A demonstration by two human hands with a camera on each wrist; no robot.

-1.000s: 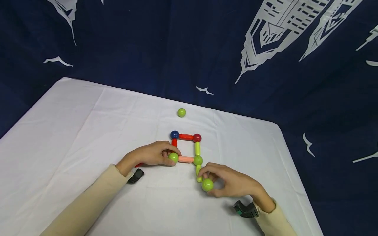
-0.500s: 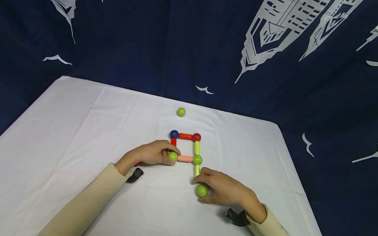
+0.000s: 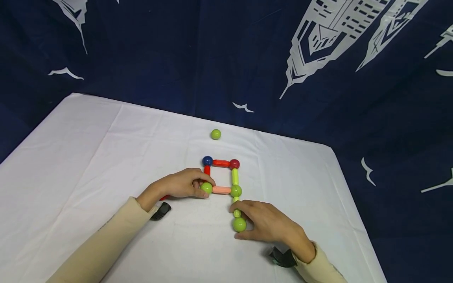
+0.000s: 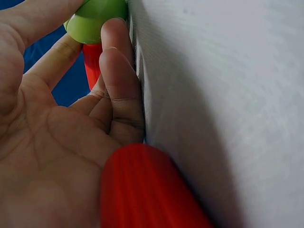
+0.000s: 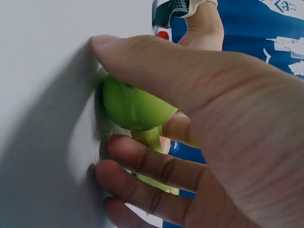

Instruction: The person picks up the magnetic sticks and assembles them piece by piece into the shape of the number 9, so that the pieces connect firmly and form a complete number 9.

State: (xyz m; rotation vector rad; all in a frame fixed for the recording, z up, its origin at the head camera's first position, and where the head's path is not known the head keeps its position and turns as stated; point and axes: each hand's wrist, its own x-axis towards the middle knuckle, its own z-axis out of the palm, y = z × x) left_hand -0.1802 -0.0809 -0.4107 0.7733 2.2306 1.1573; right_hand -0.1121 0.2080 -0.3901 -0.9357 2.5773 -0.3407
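A square of toy building rods and balls lies on the table, with a blue ball (image 3: 207,161) and a dark red ball (image 3: 234,164) at its far corners. At its near left corner my left hand (image 3: 182,184) pinches a green ball (image 3: 206,188). A pink rod (image 3: 221,190) runs from there to another green ball (image 3: 236,191). From that corner a yellow-green rod (image 3: 236,213) extends toward me, ending at a larger green ball (image 3: 239,225). Around this end ball curls my right hand (image 3: 265,222), its index finger over the rod and its thumb on the near side.
A loose green ball (image 3: 216,134) rests near the table's far edge. Under the left wrist lies a red rod (image 4: 147,190), mostly hidden in the head view. Behind the white tablecloth (image 3: 106,157) hangs a dark blue printed curtain (image 3: 159,59).
My right hand has moved left with the larger green ball, which now lines up with the end of the yellow-green rod. The left hand keeps its hold on the corner ball.
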